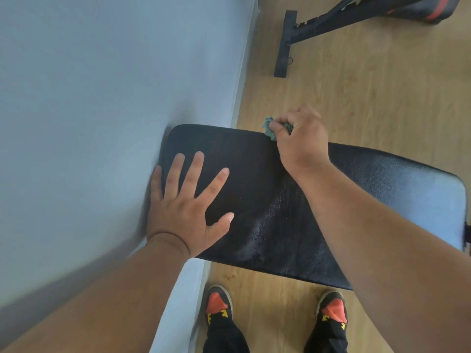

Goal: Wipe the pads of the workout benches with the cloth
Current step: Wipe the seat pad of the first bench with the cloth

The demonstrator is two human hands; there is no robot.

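Wiping step: the far edge of the black bench pad (267,200) was being worked, with most of the textured top judged to be left for broad strokes
Cloth: a small green cloth (270,128) was bunched at the pad's far edge, just past the corner nearest the wall (102,85)
Right hand: the right hand (299,141) was curled over the cloth, its fingers (276,126) clamped on it
Left hand: the left hand (188,200) was laid flat on the pad's wall end, fingers spread apart and straight, nothing held
Advice: the cloth would be better opened out, so that more of it meets the grain; overlapping passes along the pad's length are suggested, with the bracing hand shifted off each patch in turn
Risk: the patch under the flat palm could be missed
Left to do: a second bench (356,19) stood well apart on the wooden floor (356,98), apparently not yet reached
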